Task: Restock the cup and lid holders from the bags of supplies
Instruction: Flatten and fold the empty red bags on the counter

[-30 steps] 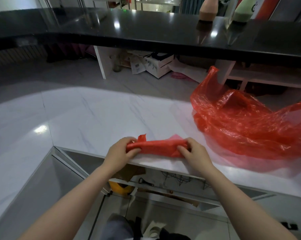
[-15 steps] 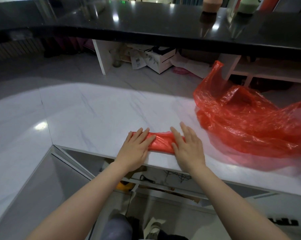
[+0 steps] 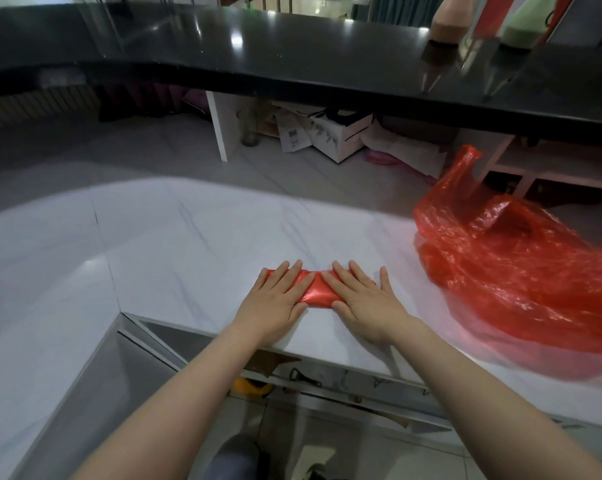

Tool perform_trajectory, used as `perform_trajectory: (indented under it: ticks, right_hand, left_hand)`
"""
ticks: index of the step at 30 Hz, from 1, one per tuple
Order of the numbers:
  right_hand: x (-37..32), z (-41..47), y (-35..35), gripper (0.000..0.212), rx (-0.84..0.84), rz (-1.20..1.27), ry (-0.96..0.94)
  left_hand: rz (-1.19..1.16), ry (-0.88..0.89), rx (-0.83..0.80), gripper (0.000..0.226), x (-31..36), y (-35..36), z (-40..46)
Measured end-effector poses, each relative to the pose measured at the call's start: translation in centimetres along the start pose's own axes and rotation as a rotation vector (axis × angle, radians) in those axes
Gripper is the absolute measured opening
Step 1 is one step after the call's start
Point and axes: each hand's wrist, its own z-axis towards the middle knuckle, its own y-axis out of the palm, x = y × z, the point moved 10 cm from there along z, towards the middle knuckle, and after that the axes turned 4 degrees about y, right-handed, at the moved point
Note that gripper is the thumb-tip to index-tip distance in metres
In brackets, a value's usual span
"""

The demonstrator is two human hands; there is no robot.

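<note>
White marble tabletop (image 3: 188, 244) runs under a black counter (image 3: 292, 64). Near its front edge, at six o'clock, lies a folded red bag (image 3: 315, 289). The left hand (image 3: 275, 299) and right hand (image 3: 362, 299) lie flat on it, fingers straight and spread, pressing it down. A second red bag (image 3: 507, 268) sprawls loose at three o'clock, well apart. I see no cups, lids or holders, so the restocking looks done, with tidying the bags left.
</note>
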Motion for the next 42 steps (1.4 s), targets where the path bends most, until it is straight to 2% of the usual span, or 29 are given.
perform_trajectory:
  ticks: [8, 12, 14, 18, 22, 24, 26, 28, 29, 30, 33, 34, 36, 38, 42]
  right_hand:
    - [-7.1, 6.5, -2.1, 0.059, 0.012, -0.004, 0.02]
    - [-8.5, 6.7, -5.0, 0.065, 0.098, 0.094, 0.016]
    - [-6.9, 5.5, -7.3, 0.061, 0.175, 0.133, 0.038]
    - [-0.3, -0.5, -11.3, 0.052, 0.37, 0.164, 0.129]
    - [9.0, -8.7, -12.8, 0.057, 0.494, 0.075, 0.403]
    - [13.8, -12.6, -12.4, 0.073, 0.427, -0.01, 0.609]
    - [17.8, -15.6, -10.6, 0.093, 0.224, -0.137, 0.761]
    - [20.9, -18.0, -8.4, 0.105, 0.036, -0.212, 0.825]
    - [22.1, -18.8, -7.4, 0.104, -0.028, -0.24, 0.835]
    - [23.1, -19.3, -6.9, 0.096, -0.063, -0.269, 0.833]
    - [24.9, -19.4, -7.4, 0.038, -0.018, -0.295, 0.774]
    - [25.4, -19.2, -8.0, 0.026, 0.015, -0.265, 0.757]
    - [26.2, -18.5, -9.8, 0.017, 0.125, -0.125, 0.726]
    - [27.2, -17.7, -11.9, 0.017, 0.243, 0.064, 0.7]
    - [27.5, -15.5, -15.3, 0.005, 0.357, 0.259, 0.566]
  left_hand:
    - [-0.02, -0.084, 0.015, 0.058, -9.0, -2.5, -0.9]
    - [0.019, -0.05, 0.003, 0.074, -10.3, -5.6, -0.2]
    - [0.034, 0.015, 0.026, 0.079, -9.2, -7.6, 0.9]
    - [0.006, 0.205, 0.171, 0.073, -4.1, -11.8, 3.7]
    - [-0.04, 0.337, 0.207, 0.07, 0.9, -13.1, 6.4]
    - [-0.051, 0.388, 0.198, 0.069, 3.4, -13.1, 7.7]
    - [-0.048, 0.424, 0.18, 0.068, 5.6, -12.7, 8.9]
    - [-0.054, 0.443, 0.163, 0.067, 7.6, -12.2, 10.1]
    - [-0.057, 0.443, 0.157, 0.067, 8.4, -11.8, 10.6]
    - [-0.06, 0.438, 0.154, 0.066, 9.3, -11.4, 11.1]
    - [-0.088, 0.412, 0.143, 0.066, 12.2, -10.4, 12.4]
    - [-0.105, 0.404, 0.141, 0.067, 13.2, -10.2, 12.8]
    - [-0.14, 0.386, 0.154, 0.067, 15.1, -10.1, 13.5]
    - [-0.173, 0.359, 0.189, 0.067, 16.6, -10.6, 14.1]
    - [-0.241, 0.266, 0.247, 0.066, 17.8, -11.0, 13.8]
